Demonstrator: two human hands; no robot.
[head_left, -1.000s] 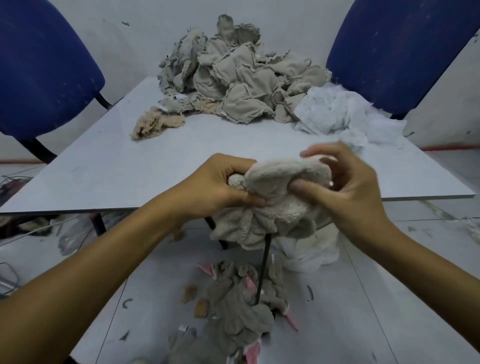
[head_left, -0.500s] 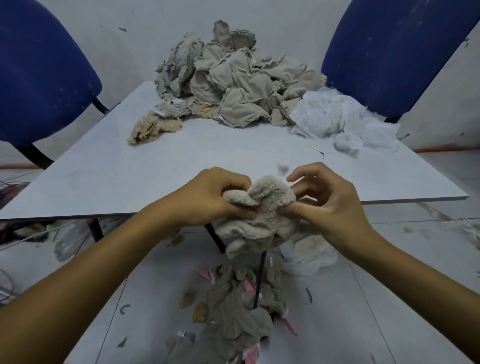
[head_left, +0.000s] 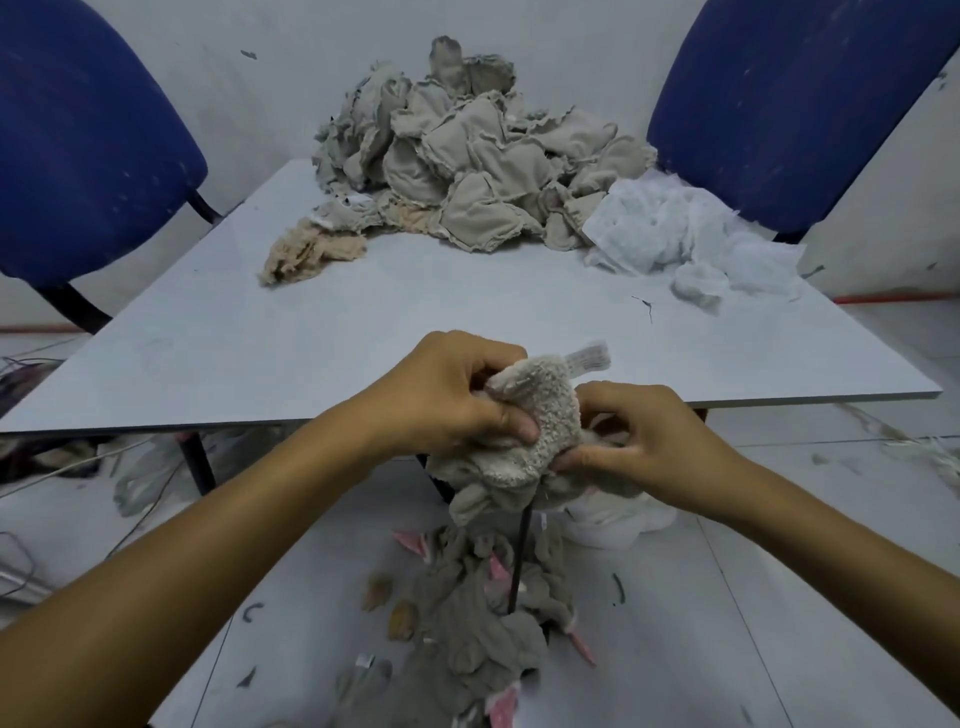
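Note:
A beige plush fabric piece (head_left: 540, 431) hangs in front of the table's near edge, with a small white label sticking up from its top. My left hand (head_left: 457, 395) grips its upper left part, thumb pressed against the fleece. My right hand (head_left: 639, 441) pinches its lower right side with curled fingers. A thin dark rod (head_left: 519, 561) runs down from under the fabric to the floor.
A grey table (head_left: 311, 353) carries a big heap of beige fabric shells (head_left: 467, 171), a tan scrap (head_left: 306, 249) and white stuffing (head_left: 675, 234). Two blue chairs (head_left: 88, 156) flank it. More grey plush pieces (head_left: 478, 623) and a white bag (head_left: 613, 525) lie on the floor.
Both hands have sunk lower and closer together. The fabric has been worked and turned, and a white label now sticks up at its top.

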